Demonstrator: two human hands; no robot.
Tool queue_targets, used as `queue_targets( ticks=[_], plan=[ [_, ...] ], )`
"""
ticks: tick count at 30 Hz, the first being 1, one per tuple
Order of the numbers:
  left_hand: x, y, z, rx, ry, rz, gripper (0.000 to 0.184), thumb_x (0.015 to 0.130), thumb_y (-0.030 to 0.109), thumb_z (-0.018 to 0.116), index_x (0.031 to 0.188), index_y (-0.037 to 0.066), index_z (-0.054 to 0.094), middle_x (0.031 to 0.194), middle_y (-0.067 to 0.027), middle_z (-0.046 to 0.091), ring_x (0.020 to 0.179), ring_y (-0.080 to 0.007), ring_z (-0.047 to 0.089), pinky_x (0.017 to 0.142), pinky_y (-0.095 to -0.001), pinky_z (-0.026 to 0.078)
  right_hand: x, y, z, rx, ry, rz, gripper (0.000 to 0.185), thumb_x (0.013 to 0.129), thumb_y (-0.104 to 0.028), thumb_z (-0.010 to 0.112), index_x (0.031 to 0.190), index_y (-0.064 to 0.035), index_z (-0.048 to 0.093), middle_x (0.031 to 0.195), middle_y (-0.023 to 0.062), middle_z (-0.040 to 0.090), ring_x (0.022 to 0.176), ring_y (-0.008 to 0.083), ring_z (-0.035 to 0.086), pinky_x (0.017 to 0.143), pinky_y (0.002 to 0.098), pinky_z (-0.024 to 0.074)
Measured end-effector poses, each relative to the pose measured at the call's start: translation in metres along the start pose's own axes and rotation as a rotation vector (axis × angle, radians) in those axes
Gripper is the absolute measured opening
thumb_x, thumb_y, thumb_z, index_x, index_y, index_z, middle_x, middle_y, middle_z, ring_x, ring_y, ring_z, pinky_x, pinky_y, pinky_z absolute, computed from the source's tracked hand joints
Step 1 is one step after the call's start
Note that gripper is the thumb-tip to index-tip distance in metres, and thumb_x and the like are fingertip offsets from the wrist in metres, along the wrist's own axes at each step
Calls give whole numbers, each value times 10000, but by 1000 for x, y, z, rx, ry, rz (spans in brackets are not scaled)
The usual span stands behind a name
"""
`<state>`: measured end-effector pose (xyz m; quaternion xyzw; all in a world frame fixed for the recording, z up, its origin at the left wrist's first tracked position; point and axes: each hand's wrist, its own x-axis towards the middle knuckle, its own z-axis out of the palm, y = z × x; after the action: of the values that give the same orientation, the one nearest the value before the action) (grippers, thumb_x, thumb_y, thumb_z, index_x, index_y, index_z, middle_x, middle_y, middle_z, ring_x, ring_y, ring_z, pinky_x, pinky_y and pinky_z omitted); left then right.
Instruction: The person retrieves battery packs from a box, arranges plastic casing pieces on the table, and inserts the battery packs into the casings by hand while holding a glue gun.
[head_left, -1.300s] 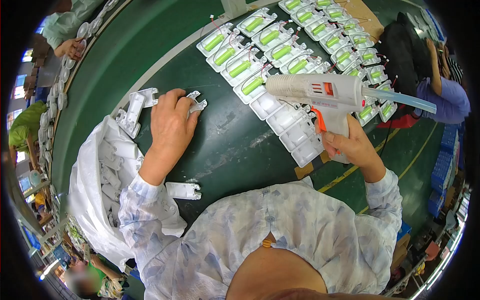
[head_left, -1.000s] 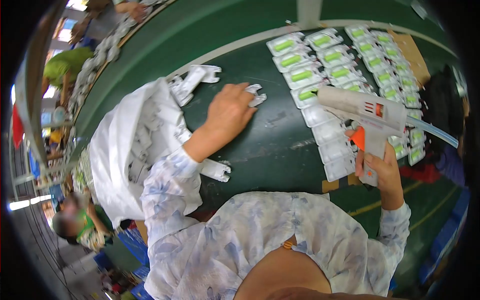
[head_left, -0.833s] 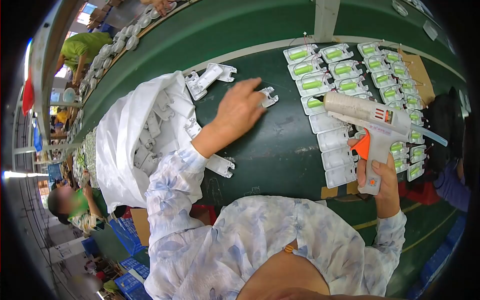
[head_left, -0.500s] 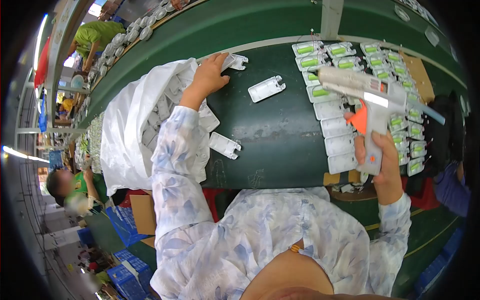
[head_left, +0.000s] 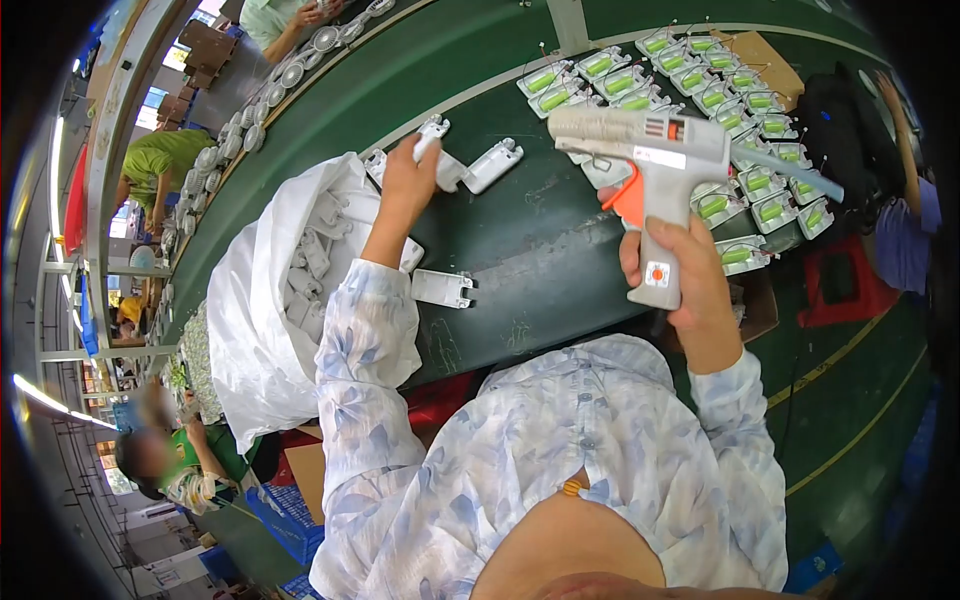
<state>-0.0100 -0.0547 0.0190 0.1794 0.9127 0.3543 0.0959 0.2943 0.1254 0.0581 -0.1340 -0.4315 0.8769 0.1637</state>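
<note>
My right hand (head_left: 682,265) is wrapped round the handle of a hot glue gun (head_left: 660,150) with an orange trigger, its nozzle pointing left above the table. A glue stick (head_left: 795,172) sticks out of its rear. My left hand (head_left: 408,190) is closed on a white plastic casing (head_left: 432,130) at the far side of a bag. Right beside those fingers lies another white casing (head_left: 493,165). Nearer my body a further casing (head_left: 443,289) rests on the green surface. The white plastic bag (head_left: 255,310) gapes toward me, full of similar casings.
Rows of casings with green batteries (head_left: 715,98) and thin wires cover the right end of the green table (head_left: 540,270). A cardboard piece (head_left: 765,65) lies behind them. A red stool (head_left: 850,285) stands at right. Co-workers sit or stand at left, top and right.
The view has turned, so the table now slants. My left hand has closed on a casing near the bag's far edge. My right hand, still gripping the glue gun, appears farther left.
</note>
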Motion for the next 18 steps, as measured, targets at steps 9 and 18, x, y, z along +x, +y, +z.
queue_targets(
  ticks=[9,18],
  plan=[
    [23,-21,4,634,29,877,291,777,26,659,1053,96,721,1168,-127,610,1073,-312,582,868,-395,531,-15,23,-39,99,-61,-31,619,847,-210,598,1366,74,413,1319,245,547,648,168,620,509,274,503],
    [61,-22,-6,467,-70,619,171,800,160,725,879,11,700,959,-136,632,982,-327,595,856,-411,485,-2,24,-46,80,2,-52,688,852,-247,623,1400,75,360,1330,283,529,588,162,591,493,267,499]
  ],
)
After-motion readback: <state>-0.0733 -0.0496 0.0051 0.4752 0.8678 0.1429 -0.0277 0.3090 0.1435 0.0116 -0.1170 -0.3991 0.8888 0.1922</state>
